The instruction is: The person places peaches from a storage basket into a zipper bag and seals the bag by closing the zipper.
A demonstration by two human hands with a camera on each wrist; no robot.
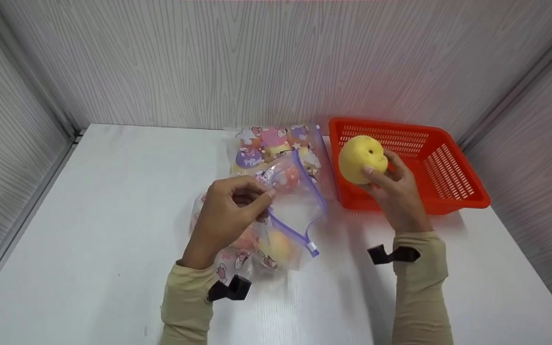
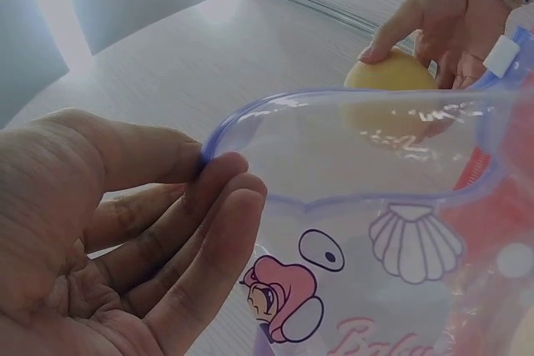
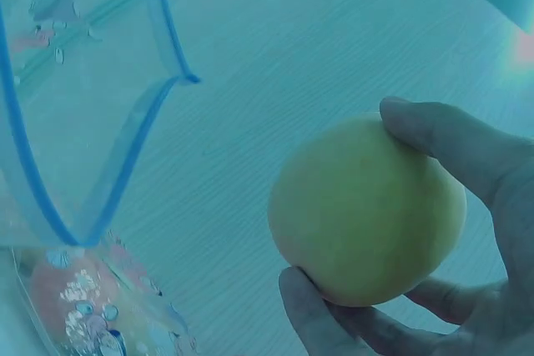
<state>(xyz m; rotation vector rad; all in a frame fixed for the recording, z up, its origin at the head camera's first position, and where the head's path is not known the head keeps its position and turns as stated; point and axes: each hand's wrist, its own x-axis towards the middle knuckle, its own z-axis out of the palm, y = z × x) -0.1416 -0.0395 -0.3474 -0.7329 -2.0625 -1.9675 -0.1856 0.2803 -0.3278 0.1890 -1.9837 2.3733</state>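
Note:
A clear zip bag [image 1: 283, 227] with a purple zip edge and cartoon prints gapes at its mouth. My left hand [image 1: 230, 211] pinches one side of that mouth between thumb and fingertips, as the left wrist view shows up close. A yellow and a reddish round shape show through the plastic below the hand. My right hand [image 1: 398, 191] grips a round yellow ball [image 1: 358, 160] with a dark spot on its side, thumb on one side and fingers on the other. In the head view the ball is above the basket's left part, apart from the bag.
A red slotted basket [image 1: 475, 194] stands at the right on the white table [image 1: 127, 201]. Behind the held bag lies another printed zip bag [image 1: 273, 141] with colourful round things inside, beside the basket. Pale wood-grain walls [image 1: 199, 62] enclose the table at the back and sides.

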